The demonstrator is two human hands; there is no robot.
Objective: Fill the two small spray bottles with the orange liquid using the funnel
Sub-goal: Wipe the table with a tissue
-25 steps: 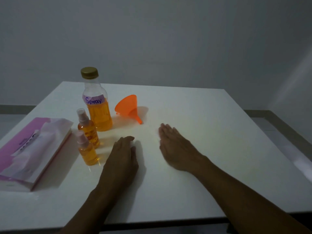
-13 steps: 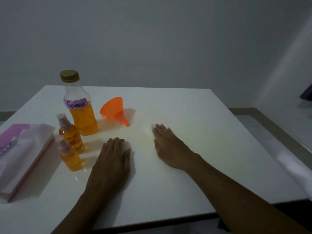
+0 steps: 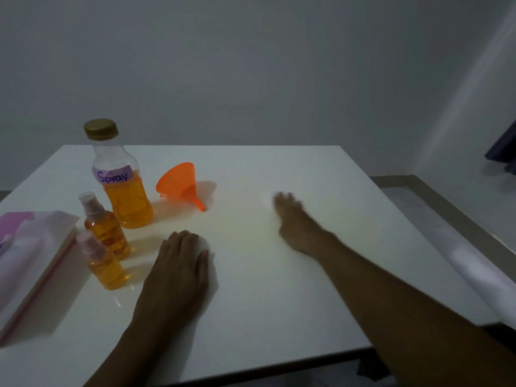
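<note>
Head view shows the left hand (image 3: 178, 263) and the blurred right hand (image 3: 293, 219) flat and empty in front of the Spray bottle (image 3: 122, 191), the funnel (image 3: 180, 182) lying just right of it, and two capped small spray bottles (image 3: 104, 227) just left-front of it, so probably no pouring is in hand and filling first needs uncapping.

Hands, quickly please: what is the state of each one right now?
Left hand: open, flat on the table, holding nothing.
Right hand: blurred, but looks open, holding nothing.
</note>
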